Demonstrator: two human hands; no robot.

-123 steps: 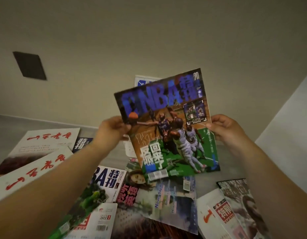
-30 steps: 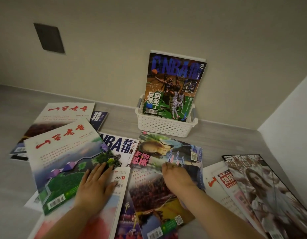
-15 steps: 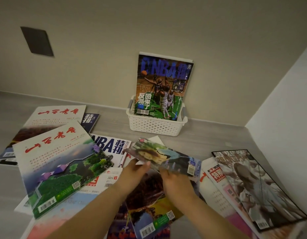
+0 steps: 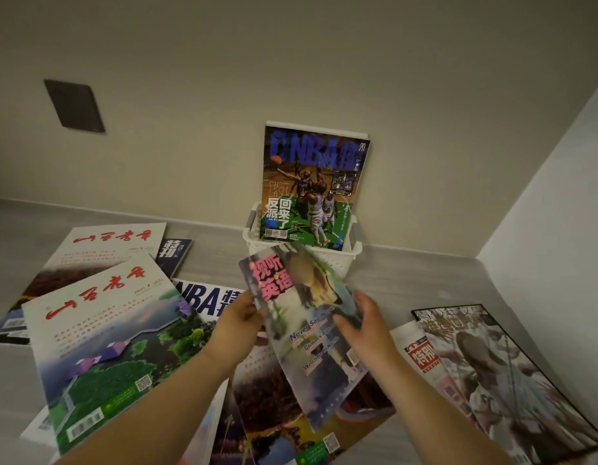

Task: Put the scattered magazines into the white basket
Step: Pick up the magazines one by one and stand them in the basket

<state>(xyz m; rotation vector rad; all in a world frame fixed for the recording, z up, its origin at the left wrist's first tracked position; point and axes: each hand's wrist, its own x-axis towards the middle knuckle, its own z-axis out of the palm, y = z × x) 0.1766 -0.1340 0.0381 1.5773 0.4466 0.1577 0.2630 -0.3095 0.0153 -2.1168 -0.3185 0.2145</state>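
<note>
Just short of the white basket (image 4: pixel 338 260), the magazine (image 4: pixel 307 344) pointed lengthwise at it. Left hand (image 4: pixel 240 317) pinched its edge; right hand (image 4: pixel 361 327) touching, grip unclear.

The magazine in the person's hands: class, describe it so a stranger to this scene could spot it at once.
Find the white basket against the back wall, with an NBA magazine standing in it. Just in front, the left hand and right hand hold the pink-titled magazine above the floor. Only it is lifted, with bold pink characters at its top left.
</note>
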